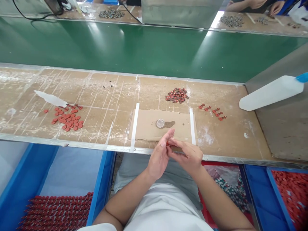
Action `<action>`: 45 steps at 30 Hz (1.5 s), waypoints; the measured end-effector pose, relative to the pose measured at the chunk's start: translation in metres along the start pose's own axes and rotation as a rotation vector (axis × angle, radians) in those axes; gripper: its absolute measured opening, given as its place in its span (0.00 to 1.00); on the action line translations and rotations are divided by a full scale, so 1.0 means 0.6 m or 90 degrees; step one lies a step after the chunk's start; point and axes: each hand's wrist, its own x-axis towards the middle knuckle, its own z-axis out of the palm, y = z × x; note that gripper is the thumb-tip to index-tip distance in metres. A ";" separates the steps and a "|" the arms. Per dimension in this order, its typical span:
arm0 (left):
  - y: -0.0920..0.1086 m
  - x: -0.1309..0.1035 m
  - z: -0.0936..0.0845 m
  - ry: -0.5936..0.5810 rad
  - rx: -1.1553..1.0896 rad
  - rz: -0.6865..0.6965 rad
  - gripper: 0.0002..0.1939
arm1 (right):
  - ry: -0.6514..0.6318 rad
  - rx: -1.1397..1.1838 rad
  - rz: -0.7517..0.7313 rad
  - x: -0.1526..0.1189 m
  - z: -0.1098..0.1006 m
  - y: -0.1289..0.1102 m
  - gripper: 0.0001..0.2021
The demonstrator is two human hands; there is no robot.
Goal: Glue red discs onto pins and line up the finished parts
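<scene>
Close together over the table's front edge, my left hand (159, 158) and my right hand (189, 155) meet at the fingertips. A small red piece (167, 143) shows between them, mostly hidden by the fingers. My right thumb and fingers pinch at it, while my left fingers are pressed together around its other side. Just beyond lies a cardboard sheet (146, 126) taped down at both ends. On it stands a small round clear cap (160, 123) beside a dark wet stain. Farther back is a pile of small red-and-black parts (177, 95).
Red discs (69, 120) lie at left by a white strip (51, 98). Several red pieces with dark stems (216, 111) form a row at right. A white bottle (271, 93) leans near the metal wall. Blue bins (101, 183) sit below; a green belt (144, 48) runs behind.
</scene>
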 end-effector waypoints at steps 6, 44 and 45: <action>-0.002 0.000 -0.008 -0.042 -0.018 0.008 0.24 | 0.035 0.266 0.477 -0.018 0.003 -0.005 0.14; 0.062 0.054 -0.114 0.232 0.021 0.231 0.14 | -0.279 -0.315 0.313 0.243 -0.006 0.256 0.16; 0.061 0.053 -0.112 0.234 0.024 0.225 0.14 | -0.305 -0.311 0.321 0.253 -0.001 0.272 0.15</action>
